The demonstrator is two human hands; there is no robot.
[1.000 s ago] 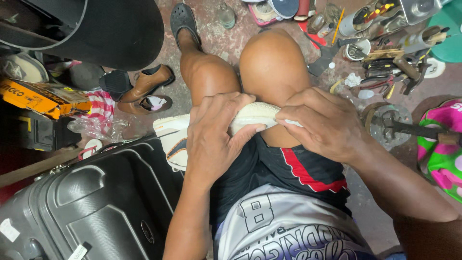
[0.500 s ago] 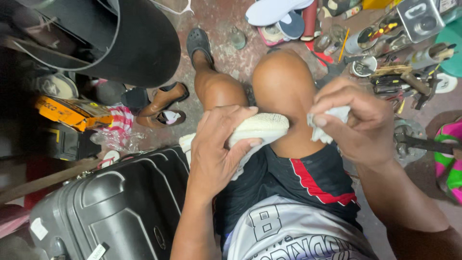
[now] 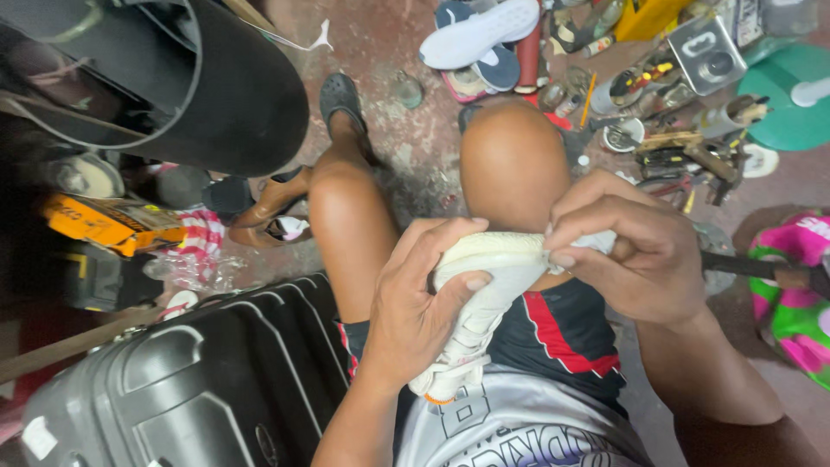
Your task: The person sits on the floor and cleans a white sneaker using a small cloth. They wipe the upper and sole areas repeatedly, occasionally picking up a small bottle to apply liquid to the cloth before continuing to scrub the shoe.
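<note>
A white shoe (image 3: 484, 303) is held over the lap, long axis toward the knee (image 3: 512, 164) — left hand (image 3: 415, 303) wrapped around it, right hand (image 3: 631, 251) pinching a white cloth (image 3: 596, 243) at its toe.

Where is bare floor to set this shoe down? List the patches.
Bare reddish concrete floor lies between the black round tub and the white shoe sole. The scattered metal tools beyond the right knee crowd that side; the dark grey hard-shell suitcase blocks the left.

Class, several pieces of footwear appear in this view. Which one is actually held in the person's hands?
The white shoe, gripped by the left hand and pinched at its end by the right hand. The brown heeled sandal and the white-soled shoe lie on the floor.
</note>
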